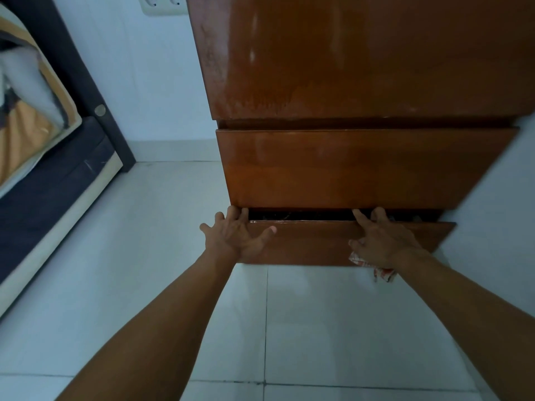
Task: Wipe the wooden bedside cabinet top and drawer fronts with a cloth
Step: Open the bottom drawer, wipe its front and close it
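The wooden bedside cabinet (362,68) fills the view from 12 to 2 o'clock. Its glossy reddish-brown top carries pale, dusty smears toward the left edge. Below the top sits the upper drawer front (362,169), closed. Under that, the lower drawer front (312,244) stands slightly pulled out, leaving a dark gap (304,214) along its upper edge. What lies inside is too dark to tell.

Both bare arms reach in from 6 o'clock to the lower drawer. The left hand (234,233) lies over the drawer's left top corner, at about 9 o'clock from the drawer's middle. Its grip is open: the fingers are spread and fairly straight, with the tips at the gap, and the thumb lies flat on the wood. The right hand (385,238) rests on the right part of the same front, at about 3 o'clock from its middle. Its grip is likewise open, with two fingers stretched up to the gap and the thumb splayed to the left.

The cloth (383,274), white with a red-orange pattern, is pinned between the right palm and the drawer front. Its bunched edges show below the heel of the hand, at 5 o'clock from it.

Pale floor tiles (318,328) spread beneath the arms. A bed (43,169) with a dark frame and orange-and-white bedding stands at 9 to 10 o'clock, well apart from the cabinet. A double wall socket (162,4) sits at 11 o'clock on the white wall (144,82).
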